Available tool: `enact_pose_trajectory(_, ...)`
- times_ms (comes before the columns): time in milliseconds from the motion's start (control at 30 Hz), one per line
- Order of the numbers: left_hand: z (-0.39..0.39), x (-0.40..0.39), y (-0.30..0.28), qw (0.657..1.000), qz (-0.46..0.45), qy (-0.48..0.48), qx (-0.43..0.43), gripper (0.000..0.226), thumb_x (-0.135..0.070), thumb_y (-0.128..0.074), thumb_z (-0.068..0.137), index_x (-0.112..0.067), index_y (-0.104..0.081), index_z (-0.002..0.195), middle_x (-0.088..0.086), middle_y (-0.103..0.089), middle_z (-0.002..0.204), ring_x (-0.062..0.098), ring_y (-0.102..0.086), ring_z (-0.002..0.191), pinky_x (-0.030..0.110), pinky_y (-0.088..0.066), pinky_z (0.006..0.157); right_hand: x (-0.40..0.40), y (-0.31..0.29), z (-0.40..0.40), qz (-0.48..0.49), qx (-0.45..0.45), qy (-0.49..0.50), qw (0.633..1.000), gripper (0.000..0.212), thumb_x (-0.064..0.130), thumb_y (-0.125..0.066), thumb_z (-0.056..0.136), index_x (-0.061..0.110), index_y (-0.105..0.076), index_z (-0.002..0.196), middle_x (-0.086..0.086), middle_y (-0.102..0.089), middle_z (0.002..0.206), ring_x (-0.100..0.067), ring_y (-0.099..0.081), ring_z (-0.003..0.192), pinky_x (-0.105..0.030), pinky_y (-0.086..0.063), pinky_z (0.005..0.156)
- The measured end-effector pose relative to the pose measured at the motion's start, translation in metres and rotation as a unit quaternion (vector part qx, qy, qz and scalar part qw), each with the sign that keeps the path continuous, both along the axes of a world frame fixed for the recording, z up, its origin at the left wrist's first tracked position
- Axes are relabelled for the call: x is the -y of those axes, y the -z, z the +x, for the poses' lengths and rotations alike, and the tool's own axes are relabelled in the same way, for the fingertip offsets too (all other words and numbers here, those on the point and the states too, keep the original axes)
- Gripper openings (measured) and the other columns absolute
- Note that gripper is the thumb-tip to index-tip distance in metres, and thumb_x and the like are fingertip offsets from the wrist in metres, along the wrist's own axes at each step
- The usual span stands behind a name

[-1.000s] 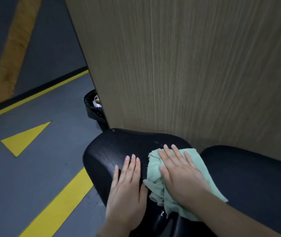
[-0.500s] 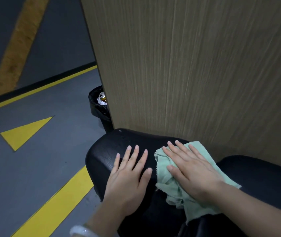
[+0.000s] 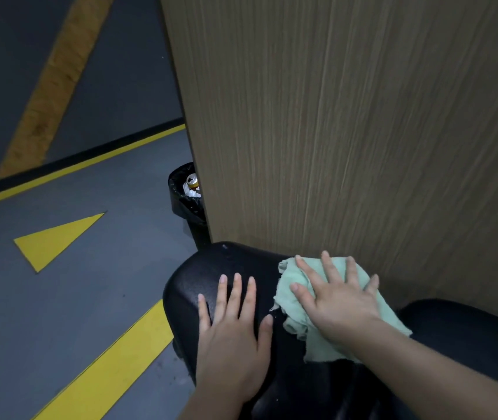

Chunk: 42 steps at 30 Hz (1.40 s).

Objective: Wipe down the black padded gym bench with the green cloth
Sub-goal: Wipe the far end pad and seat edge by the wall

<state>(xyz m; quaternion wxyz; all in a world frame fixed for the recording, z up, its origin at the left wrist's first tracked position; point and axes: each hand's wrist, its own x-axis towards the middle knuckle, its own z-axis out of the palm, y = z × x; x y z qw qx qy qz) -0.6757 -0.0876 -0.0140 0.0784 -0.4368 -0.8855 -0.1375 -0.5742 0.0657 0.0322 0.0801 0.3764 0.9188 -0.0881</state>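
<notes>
Head view, looking down: the black padded gym bench (image 3: 199, 286) fills the lower middle, its rounded glossy surface set against a tall wood-grain panel (image 3: 347, 131) that rises just behind it. The right hand (image 3: 337, 301) lies flat with fingers spread wide, palm pressing the pale green cloth (image 3: 290, 292) onto the top of the pad near the panel — the crumpled cloth shows around the hand, its frayed edge trailing toward the wrist. The left hand (image 3: 234, 331) rests beside it on the bare black padding, fingers straight and slightly fanned, holding nothing; the two hands are near each other but apart, with the cloth's left edge between them. A second black padded section (image 3: 469, 338) continues to the right, past the right forearm. To the left lies a grey floor (image 3: 44, 313) marked with a yellow triangle (image 3: 56, 237) and yellow stripes. A black lined waste bin (image 3: 185, 204) stands at the panel's corner beyond the bench, with a can and some white rubbish inside — partly hidden by the panel.
</notes>
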Motion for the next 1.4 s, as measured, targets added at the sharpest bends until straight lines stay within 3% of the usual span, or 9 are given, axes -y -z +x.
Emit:
enact_pose_trajectory(67, 0.000, 0.000, -0.001, 1.000, 0.002, -0.008, 0.003, 0.065, -0.050, -0.009, 0.100, -0.017, -0.048, 0.140, 0.001, -0.045, 0.145, 0.019, -0.023, 0.141, 0.046, -0.010, 0.109, 0.012, 0.000, 0.014, -0.024, -0.020, 0.001, 1.000, 0.056, 0.068, 0.000, 0.089, 0.056, 0.017, 0.142, 0.006, 0.025, 0.157, -0.032, 0.029, 0.141, -0.063, 0.012, 0.111)
enact_pose_trajectory(167, -0.001, 0.000, 0.002, 1.000, 0.011, -0.009, 0.012, 0.065, -0.049, -0.007, 0.101, -0.017, -0.048, 0.140, 0.000, -0.044, 0.146, 0.019, -0.027, 0.141, 0.046, -0.012, 0.109, 0.026, 0.001, 0.040, -0.031, -0.039, -0.057, 0.997, 0.069, 0.081, 0.021, 0.066, 0.065, 0.020, 0.133, 0.013, 0.032, 0.153, -0.024, 0.042, 0.134, -0.058, 0.017, 0.111)
enact_pose_trajectory(233, -0.002, 0.000, 0.004, 1.000, 0.019, -0.008, 0.012, 0.065, -0.049, -0.008, 0.101, -0.017, -0.048, 0.140, 0.000, -0.044, 0.147, 0.019, -0.030, 0.140, 0.046, -0.013, 0.108, 0.030, 0.001, 0.048, -0.032, -0.047, -0.067, 0.996, 0.066, 0.082, 0.028, 0.058, 0.072, 0.023, 0.124, 0.016, 0.034, 0.151, -0.021, 0.046, 0.131, -0.056, 0.018, 0.112)
enact_pose_trajectory(467, -0.002, 0.001, 0.005, 0.998, 0.054, 0.004, 0.023, 0.070, -0.058, -0.008, 0.099, -0.015, -0.034, 0.148, -0.003, -0.031, 0.154, 0.014, -0.018, 0.145, 0.044, -0.005, 0.112, 0.001, 0.000, -0.010, -0.012, -0.024, -0.063, 0.998, 0.057, 0.071, -0.007, 0.089, 0.060, 0.009, 0.142, 0.010, 0.018, 0.159, -0.026, 0.023, 0.145, -0.060, 0.009, 0.114)
enact_pose_trajectory(633, -0.002, 0.001, 0.001, 0.996, 0.073, 0.024, 0.053, 0.074, -0.062, -0.003, 0.096, -0.018, -0.026, 0.151, -0.007, -0.019, 0.158, 0.006, -0.001, 0.146, 0.042, 0.005, 0.114, -0.012, 0.002, -0.046, -0.019, -0.029, -0.097, 0.995, 0.055, 0.065, -0.011, 0.093, 0.056, 0.005, 0.145, 0.010, 0.003, 0.161, -0.022, 0.006, 0.148, -0.058, 0.003, 0.115)
enact_pose_trajectory(800, 0.001, 0.006, -0.005, 0.991, 0.099, 0.034, 0.082, 0.083, -0.072, 0.012, 0.086, -0.023, -0.003, 0.152, -0.012, -0.001, 0.159, 0.001, 0.011, 0.144, 0.038, 0.013, 0.115, -0.007, -0.004, -0.012, -0.016, -0.035, -0.176, 0.984, 0.056, 0.069, -0.005, 0.089, 0.060, 0.007, 0.142, 0.017, 0.019, 0.157, -0.013, 0.023, 0.144, -0.051, 0.014, 0.115)
enact_pose_trajectory(900, 0.001, 0.007, -0.006, 0.989, 0.109, 0.043, 0.086, 0.078, -0.068, 0.002, 0.093, -0.019, -0.009, 0.153, -0.009, -0.007, 0.159, 0.004, 0.005, 0.145, 0.038, 0.010, 0.115, 0.004, -0.006, 0.023, -0.015, -0.031, -0.196, 0.980, 0.065, 0.076, 0.011, 0.072, 0.066, 0.011, 0.136, 0.020, 0.027, 0.153, -0.009, 0.035, 0.138, -0.048, 0.019, 0.114)
enact_pose_trajectory(1033, 0.000, 0.008, -0.004, 0.988, 0.122, 0.047, 0.086, 0.073, -0.063, -0.009, 0.098, -0.016, -0.015, 0.153, -0.007, -0.012, 0.159, 0.008, -0.001, 0.147, 0.042, 0.004, 0.114, 0.010, -0.003, 0.042, -0.024, -0.030, -0.193, 0.980, 0.065, 0.080, 0.013, 0.068, 0.070, 0.013, 0.132, 0.023, 0.031, 0.150, -0.007, 0.043, 0.132, -0.048, 0.022, 0.112)
enact_pose_trajectory(1400, -0.001, 0.005, -0.003, 0.984, 0.142, 0.049, 0.091, 0.070, -0.063, -0.008, 0.097, -0.022, -0.014, 0.153, -0.011, -0.010, 0.160, 0.009, -0.002, 0.147, 0.043, 0.005, 0.114, -0.003, 0.001, -0.053, -0.015, -0.026, -0.169, 0.985, 0.056, 0.067, -0.016, 0.093, 0.058, 0.004, 0.144, 0.012, 0.014, 0.160, -0.016, 0.014, 0.147, -0.057, 0.007, 0.115)
